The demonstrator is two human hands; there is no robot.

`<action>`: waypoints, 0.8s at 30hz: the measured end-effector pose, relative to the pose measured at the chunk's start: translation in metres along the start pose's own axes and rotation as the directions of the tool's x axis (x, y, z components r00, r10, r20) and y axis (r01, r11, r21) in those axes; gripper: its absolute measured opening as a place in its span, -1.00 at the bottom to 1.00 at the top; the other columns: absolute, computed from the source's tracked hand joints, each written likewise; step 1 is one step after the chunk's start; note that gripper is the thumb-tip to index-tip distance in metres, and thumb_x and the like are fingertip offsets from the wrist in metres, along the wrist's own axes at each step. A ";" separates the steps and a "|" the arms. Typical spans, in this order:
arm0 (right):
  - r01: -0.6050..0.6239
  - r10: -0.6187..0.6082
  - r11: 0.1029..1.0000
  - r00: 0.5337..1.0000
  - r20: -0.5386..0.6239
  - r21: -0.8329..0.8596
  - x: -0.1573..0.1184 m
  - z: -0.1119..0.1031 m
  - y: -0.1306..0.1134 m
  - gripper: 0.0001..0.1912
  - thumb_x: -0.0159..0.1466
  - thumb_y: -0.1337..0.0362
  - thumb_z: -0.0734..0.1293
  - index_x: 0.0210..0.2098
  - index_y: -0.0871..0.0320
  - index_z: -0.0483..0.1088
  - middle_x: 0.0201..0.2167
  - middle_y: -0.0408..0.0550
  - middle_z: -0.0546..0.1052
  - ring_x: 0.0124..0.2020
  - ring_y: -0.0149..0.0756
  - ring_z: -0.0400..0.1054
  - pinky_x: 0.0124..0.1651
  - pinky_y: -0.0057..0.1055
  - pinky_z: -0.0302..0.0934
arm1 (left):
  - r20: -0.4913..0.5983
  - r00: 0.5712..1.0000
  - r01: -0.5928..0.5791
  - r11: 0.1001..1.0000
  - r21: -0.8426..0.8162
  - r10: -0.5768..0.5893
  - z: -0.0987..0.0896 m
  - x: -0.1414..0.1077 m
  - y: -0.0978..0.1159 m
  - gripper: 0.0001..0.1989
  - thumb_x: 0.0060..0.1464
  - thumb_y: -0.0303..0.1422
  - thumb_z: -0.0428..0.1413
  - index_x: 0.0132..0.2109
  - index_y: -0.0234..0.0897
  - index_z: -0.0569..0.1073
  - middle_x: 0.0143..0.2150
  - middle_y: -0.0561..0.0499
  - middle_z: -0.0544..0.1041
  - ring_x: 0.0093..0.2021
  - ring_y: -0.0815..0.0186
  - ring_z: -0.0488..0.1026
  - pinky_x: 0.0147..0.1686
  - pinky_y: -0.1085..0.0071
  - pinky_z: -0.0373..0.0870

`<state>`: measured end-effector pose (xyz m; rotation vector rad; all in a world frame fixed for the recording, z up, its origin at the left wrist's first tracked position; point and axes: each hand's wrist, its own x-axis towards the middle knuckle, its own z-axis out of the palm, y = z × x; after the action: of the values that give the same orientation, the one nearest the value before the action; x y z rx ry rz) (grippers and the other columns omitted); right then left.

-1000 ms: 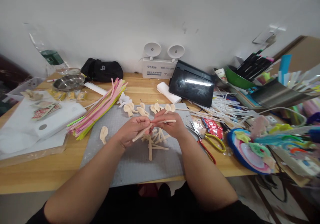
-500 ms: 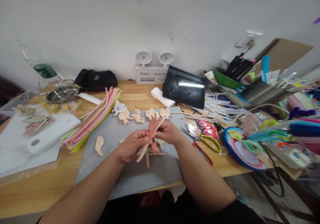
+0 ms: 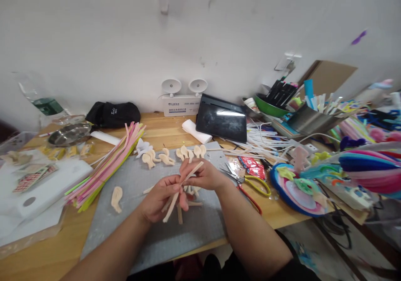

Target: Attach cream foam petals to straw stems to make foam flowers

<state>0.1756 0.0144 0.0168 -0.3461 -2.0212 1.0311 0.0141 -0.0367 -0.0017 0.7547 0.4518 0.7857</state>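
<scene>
Above the grey cutting mat, both hands pinch the same cream pipe cleaners, which slant from upper right to lower left. My left hand grips them with thumb and index finger near the middle. My right hand is closed on them just beside it, with some fingers hanging lower. Under the hands more cream strips lie crossed on the mat, partly hidden. Shaped cream pieces with rounded loops stand in a row at the mat's far side. One more curled cream piece lies alone at left.
Pink and yellow pipe cleaners lie bundled at left. Right of the mat are yellow-and-red-handled scissors or pliers, a red packet and a blue-rimmed round tray. A black tablet leans at the back.
The camera view has tilted up and turned slightly right, so the scene sits lower and further left. Both hands keep their pinch on the cream pipe cleaners, with little other visible change.
</scene>
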 end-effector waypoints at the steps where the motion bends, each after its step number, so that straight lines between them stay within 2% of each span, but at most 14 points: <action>1: 0.009 -0.009 1.000 1.000 -0.008 -0.008 0.000 0.000 0.000 -0.87 0.09 0.27 0.32 -0.44 0.24 0.42 -0.47 -0.07 0.39 -0.40 -0.44 0.29 -0.31 -0.47 0.21 | 0.014 1.000 0.000 1.000 -0.009 0.000 0.000 0.000 -0.001 -0.88 -0.02 -0.35 0.06 -0.42 -0.33 0.35 -0.68 0.04 0.45 -0.62 0.39 0.40 -0.17 0.27 0.27; 5: 0.041 -0.041 0.999 0.999 -0.001 -0.033 0.001 0.000 -0.002 -0.85 0.11 0.25 0.30 -0.46 0.24 0.41 -0.49 -0.07 0.40 -0.39 -0.43 0.28 -0.29 -0.46 0.21 | 0.060 0.998 0.036 0.999 0.002 -0.036 0.000 0.000 -0.002 -0.80 0.00 -0.28 0.04 -0.43 -0.35 0.40 -0.78 0.11 0.35 -0.70 0.44 0.34 -0.23 0.33 0.29; 10: 0.060 -0.060 0.997 0.998 0.005 -0.052 0.002 -0.003 -0.004 -0.81 0.13 0.22 0.28 -0.48 0.23 0.39 -0.50 -0.07 0.40 -0.38 -0.43 0.28 -0.26 -0.44 0.21 | 0.016 0.998 0.056 0.998 -0.018 -0.056 0.002 0.001 -0.001 -0.76 0.03 -0.28 0.02 -0.44 -0.38 0.42 -0.85 0.21 0.14 -0.75 0.53 0.20 -0.28 0.40 0.27; 16: 0.014 -0.016 0.998 0.999 -0.038 -0.058 -0.001 -0.003 -0.004 -0.86 0.09 0.25 0.31 -0.48 0.22 0.41 -0.51 -0.08 0.40 -0.40 -0.42 0.28 -0.30 -0.43 0.21 | -0.102 0.993 -0.053 0.997 0.062 0.059 0.002 0.004 0.000 -0.83 -0.07 -0.34 0.11 -0.52 -0.34 0.36 -0.83 0.21 0.14 -0.68 0.50 0.23 -0.27 0.41 0.24; 21: -0.056 0.055 0.998 0.998 -0.041 -0.005 -0.001 -0.002 -0.004 -0.84 0.06 0.22 0.34 -0.49 0.21 0.43 -0.52 -0.09 0.41 -0.44 -0.42 0.29 -0.35 -0.45 0.20 | -0.080 0.993 -0.067 0.969 0.240 0.089 -0.007 0.004 0.002 -0.84 -0.07 -0.35 0.09 -0.51 -0.34 0.35 -0.77 0.15 0.24 -0.63 0.46 0.26 -0.45 0.48 0.19; 23: -0.058 0.058 0.998 0.998 -0.004 -0.010 0.000 -0.004 -0.007 -0.86 0.06 0.24 0.34 -0.50 0.21 0.43 -0.52 -0.09 0.41 -0.44 -0.43 0.29 -0.35 -0.45 0.20 | -0.052 0.994 -0.073 0.920 0.386 0.101 -0.008 0.003 0.004 -0.83 -0.05 -0.32 0.06 -0.50 -0.32 0.34 -0.73 0.14 0.27 -0.63 0.46 0.24 -0.47 0.47 0.18; 24: -0.063 0.064 0.997 0.998 0.020 -0.031 0.000 -0.005 -0.010 -0.88 0.06 0.26 0.34 -0.49 0.20 0.43 -0.52 -0.10 0.41 -0.44 -0.43 0.29 -0.34 -0.45 0.20 | -0.038 0.991 -0.095 0.861 0.500 0.131 -0.008 0.002 0.006 -0.82 -0.04 -0.31 0.04 -0.50 -0.32 0.34 -0.71 0.13 0.29 -0.62 0.45 0.24 -0.46 0.45 0.18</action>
<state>0.1806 0.0103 0.0258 -0.4198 -2.0584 1.0478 0.0081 -0.0292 -0.0026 1.2486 0.6937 0.8165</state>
